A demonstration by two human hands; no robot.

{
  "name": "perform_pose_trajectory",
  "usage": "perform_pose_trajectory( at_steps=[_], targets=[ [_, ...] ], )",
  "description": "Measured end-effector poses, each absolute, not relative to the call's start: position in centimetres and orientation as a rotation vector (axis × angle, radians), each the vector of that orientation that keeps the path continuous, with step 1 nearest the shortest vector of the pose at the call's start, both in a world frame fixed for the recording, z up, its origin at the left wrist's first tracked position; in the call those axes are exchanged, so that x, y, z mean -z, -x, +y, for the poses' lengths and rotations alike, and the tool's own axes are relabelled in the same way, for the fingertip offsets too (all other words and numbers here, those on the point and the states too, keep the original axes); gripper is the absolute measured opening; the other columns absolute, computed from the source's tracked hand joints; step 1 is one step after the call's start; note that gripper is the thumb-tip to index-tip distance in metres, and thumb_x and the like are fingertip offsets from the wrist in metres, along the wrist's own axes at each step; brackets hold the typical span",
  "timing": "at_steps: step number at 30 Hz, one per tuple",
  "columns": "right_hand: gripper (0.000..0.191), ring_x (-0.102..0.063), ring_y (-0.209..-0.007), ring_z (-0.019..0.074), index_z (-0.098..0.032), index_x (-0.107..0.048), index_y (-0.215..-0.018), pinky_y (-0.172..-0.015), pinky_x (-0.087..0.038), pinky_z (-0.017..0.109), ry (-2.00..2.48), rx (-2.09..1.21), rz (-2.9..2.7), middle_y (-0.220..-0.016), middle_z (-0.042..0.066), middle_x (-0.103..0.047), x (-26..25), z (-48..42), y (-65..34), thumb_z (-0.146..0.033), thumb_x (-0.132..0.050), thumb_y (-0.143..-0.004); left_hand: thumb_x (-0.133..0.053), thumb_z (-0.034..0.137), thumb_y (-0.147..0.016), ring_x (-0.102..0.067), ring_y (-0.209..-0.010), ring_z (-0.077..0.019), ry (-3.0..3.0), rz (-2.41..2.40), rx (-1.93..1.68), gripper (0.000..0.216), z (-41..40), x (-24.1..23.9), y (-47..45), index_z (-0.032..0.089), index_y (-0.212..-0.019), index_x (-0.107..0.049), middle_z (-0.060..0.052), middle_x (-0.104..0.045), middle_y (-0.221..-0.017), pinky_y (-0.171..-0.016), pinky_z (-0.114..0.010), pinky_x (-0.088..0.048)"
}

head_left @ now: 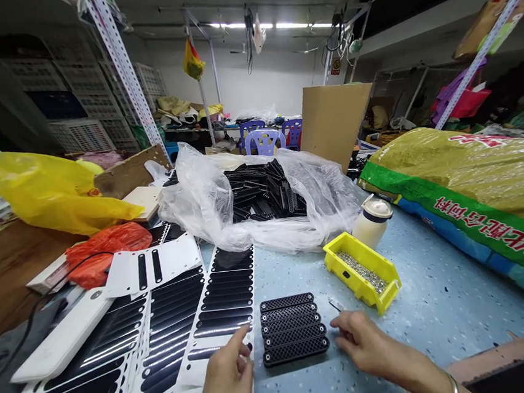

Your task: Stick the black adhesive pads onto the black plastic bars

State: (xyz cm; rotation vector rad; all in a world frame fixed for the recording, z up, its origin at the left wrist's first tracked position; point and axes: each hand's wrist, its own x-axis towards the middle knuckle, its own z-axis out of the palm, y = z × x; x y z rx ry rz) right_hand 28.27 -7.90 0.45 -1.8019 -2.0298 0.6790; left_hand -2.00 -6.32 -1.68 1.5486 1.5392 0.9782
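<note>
My left hand (228, 376) rests over a sheet of black strip stickers (224, 286), index finger stretched out and the others curled, with nothing visible in it. Right of it, several black perforated strips (293, 328) lie side by side, a small light ring at each end. My right hand (366, 342) is close to their right edge, fingers bent and slightly apart, with nothing visible between the fingertips. A thin dark pin-like piece (334, 305) shows just beyond its index finger; whether they touch is unclear. A yellow bin (344, 281) of small metal parts (362, 271) stands beyond.
Clear plastic (201, 196) surrounds a heap of black strips (266, 190) at the back. A white lidded jar (373, 220) stands behind the bin. More sticker sheets (172, 322) and a long white device (66, 336) lie left. A large printed sack (469, 183) occupies the right.
</note>
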Motion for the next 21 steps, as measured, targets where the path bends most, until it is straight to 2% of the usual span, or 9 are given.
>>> perform_pose_trajectory(
  at_steps=[4,11,14,16,18,20,21],
  targets=[
    [0.022,-0.062,-0.073,0.0207,-0.018,-0.070,-0.087,-0.067,-0.048,0.029,1.799,-0.667,-2.083,-0.079,0.006,-0.067,0.7,-8.1,-26.9,-0.014,-0.051,-0.078,-0.062,0.025,-0.059,-0.062,-0.049,-0.0166,-1.305,1.428,-0.995,0.057,-7.3,3.4,0.5,0.016,-0.116,-0.068,0.000,-0.066,-0.069,-0.053,-0.031,-0.053],
    [0.022,-0.063,-0.070,0.0207,-0.017,-0.066,-0.075,-0.063,-0.047,0.029,1.748,-0.650,-2.134,-0.076,0.008,-0.068,0.6,-7.4,-25.9,-0.010,-0.046,-0.076,-0.060,0.021,-0.061,-0.058,-0.049,-0.0149,-1.322,1.363,-0.927,0.051,-7.0,3.0,-1.1,0.017,-0.110,-0.071,0.002,-0.062,-0.062,-0.048,-0.026,-0.049],
    [0.024,-0.064,-0.069,0.0228,-0.018,-0.069,-0.080,-0.064,-0.050,0.032,1.736,-0.587,-2.081,-0.075,0.008,-0.069,-0.1,-7.9,-26.4,-0.013,-0.046,-0.076,-0.062,0.020,-0.061,-0.061,-0.051,-0.0162,-1.390,1.432,-0.950,0.053,-7.4,2.3,-0.4,0.016,-0.113,-0.071,-0.001,-0.068,-0.068,-0.051,-0.027,-0.053],
    [0.027,-0.065,-0.067,0.0242,-0.021,-0.072,-0.091,-0.064,-0.052,0.035,1.691,-0.448,-1.951,-0.074,0.009,-0.069,-1.0,-9.0,-26.9,-0.019,-0.047,-0.081,-0.064,0.022,-0.066,-0.065,-0.054,-0.0183,-1.522,1.493,-0.972,0.052,-8.0,1.6,1.2,0.020,-0.117,-0.070,-0.004,-0.073,-0.074,-0.051,-0.028,-0.055],
    [0.025,-0.063,-0.059,0.0231,-0.025,-0.072,-0.098,-0.060,-0.052,0.034,1.595,-0.310,-1.842,-0.066,0.008,-0.067,-1.8,-10.6,-27.2,-0.026,-0.049,-0.088,-0.064,0.027,-0.075,-0.070,-0.063,-0.0219,-1.731,1.575,-1.017,0.046,-9.1,1.0,3.8,0.026,-0.121,-0.068,-0.006,-0.077,-0.086,-0.056,-0.030,-0.058],
    [0.021,-0.065,-0.060,0.0235,-0.029,-0.072,-0.101,-0.059,-0.053,0.033,1.460,-0.252,-1.838,-0.068,0.008,-0.068,-1.7,-12.6,-26.6,-0.031,-0.056,-0.088,-0.063,0.031,-0.080,-0.073,-0.089,-0.0285,-1.990,1.699,-1.118,0.043,-10.7,1.1,6.9,0.029,-0.123,-0.067,-0.009,-0.076,-0.107,-0.076,-0.036,-0.060],
    [0.020,-0.065,-0.058,0.0230,-0.032,-0.072,-0.100,-0.055,-0.053,0.032,1.405,-0.283,-1.894,-0.067,0.008,-0.068,-1.3,-13.4,-25.7,-0.031,-0.056,-0.088,-0.066,0.032,-0.079,-0.068,-0.105,-0.0332,-2.142,1.725,-1.132,0.045,-11.7,1.4,8.3,0.030,-0.123,-0.067,-0.010,-0.073,-0.116,-0.086,-0.041,-0.057]
  ],
)
